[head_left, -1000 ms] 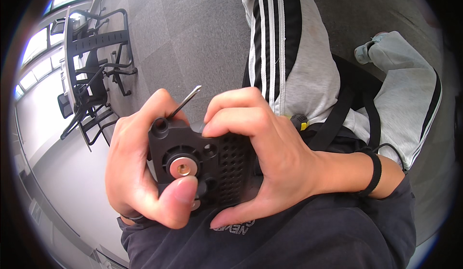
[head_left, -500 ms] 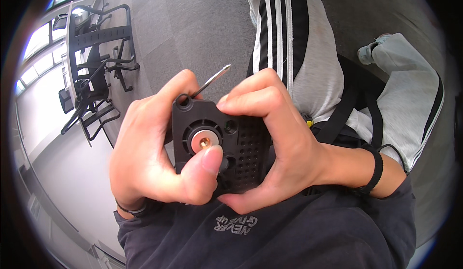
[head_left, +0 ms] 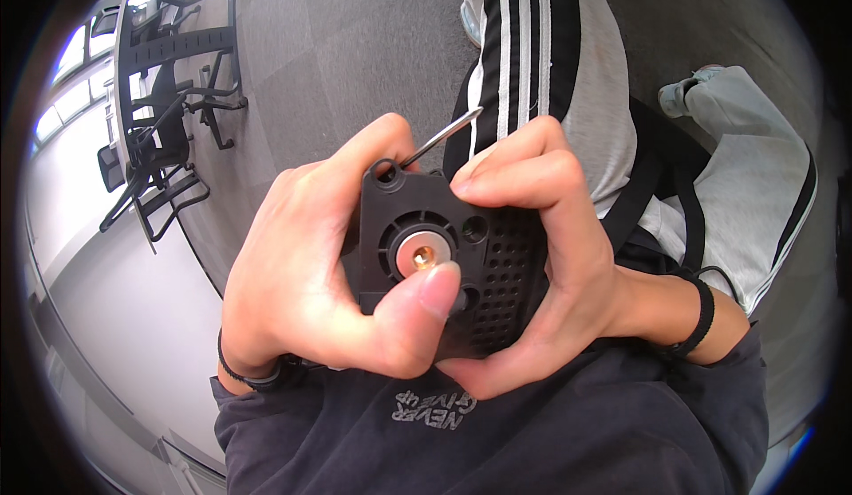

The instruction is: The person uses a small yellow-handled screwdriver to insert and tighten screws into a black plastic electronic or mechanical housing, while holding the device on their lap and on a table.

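Between my two hands is a black plastic housing (head_left: 415,195) with a grid of small holes on its right part. A silver disc with a brass-coloured centre (head_left: 412,252) sits in a round ring on its face. My left hand (head_left: 297,269) wraps its left side, the thumb lying on the face just below the disc. My right hand (head_left: 572,238) grips the opposite side, fingertips at the upper edge and thumb at the lower edge. A thin metal shaft with a flattened tip, like a screwdriver's (head_left: 451,131), sticks out past my left fingers behind the housing; its other end is hidden.
Below the housing are my dark shirt (head_left: 550,433) and, to the right, my grey trouser leg (head_left: 596,96) with black and white stripes. Black straps (head_left: 670,176) lie by my lap. Farther left, black chairs (head_left: 169,113) stand by a table over the grey floor (head_left: 337,60).
Both hands have shifted to the right together with the housing and the metal shaft. The grip looks the same, with my left thumb still just below the disc.
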The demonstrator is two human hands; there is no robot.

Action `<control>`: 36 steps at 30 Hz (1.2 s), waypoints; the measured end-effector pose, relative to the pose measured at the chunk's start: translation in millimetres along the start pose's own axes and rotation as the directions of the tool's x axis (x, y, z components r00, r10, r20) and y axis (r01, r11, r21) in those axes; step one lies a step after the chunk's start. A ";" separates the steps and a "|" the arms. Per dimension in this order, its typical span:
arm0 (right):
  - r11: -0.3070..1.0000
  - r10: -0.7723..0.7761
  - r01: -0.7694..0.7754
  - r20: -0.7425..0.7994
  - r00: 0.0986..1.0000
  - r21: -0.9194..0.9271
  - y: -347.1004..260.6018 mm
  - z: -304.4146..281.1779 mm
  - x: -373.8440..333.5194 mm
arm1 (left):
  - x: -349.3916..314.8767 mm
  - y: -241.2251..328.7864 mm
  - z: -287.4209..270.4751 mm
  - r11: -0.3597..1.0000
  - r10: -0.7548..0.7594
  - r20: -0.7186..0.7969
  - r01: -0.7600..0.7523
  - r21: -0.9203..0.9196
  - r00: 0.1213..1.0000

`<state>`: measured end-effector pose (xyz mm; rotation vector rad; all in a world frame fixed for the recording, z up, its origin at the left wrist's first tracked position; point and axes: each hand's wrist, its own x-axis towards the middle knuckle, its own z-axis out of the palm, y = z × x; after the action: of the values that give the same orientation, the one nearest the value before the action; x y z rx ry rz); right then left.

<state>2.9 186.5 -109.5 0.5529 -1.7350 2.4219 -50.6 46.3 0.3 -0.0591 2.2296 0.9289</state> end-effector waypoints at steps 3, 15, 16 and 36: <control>1.000 -0.010 0.010 0.024 1.000 -0.020 -0.5 -4.9 2.0 | 2.6 2.5 0.3 1.000 0.015 0.010 -0.015 0.000 1.000; 0.998 -0.012 0.010 0.036 0.999 0.056 1.8 -2.2 3.6 | 38.8 -54.6 -23.3 0.969 0.112 -0.011 -0.112 -0.218 0.994; 0.999 -0.013 0.011 0.033 0.999 0.053 2.5 -2.4 3.1 | 44.0 -68.6 -23.4 0.981 0.169 0.042 -0.164 -0.106 0.985; 0.999 0.000 0.003 -0.052 0.999 0.049 0.2 -10.9 5.2 | 52.0 -94.0 -3.1 0.910 0.390 0.475 -0.408 -0.069 0.789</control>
<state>-4.4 195.9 -110.9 0.4919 -1.6588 2.4610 -63.5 -14.1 -87.7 0.6259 1.8105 0.9897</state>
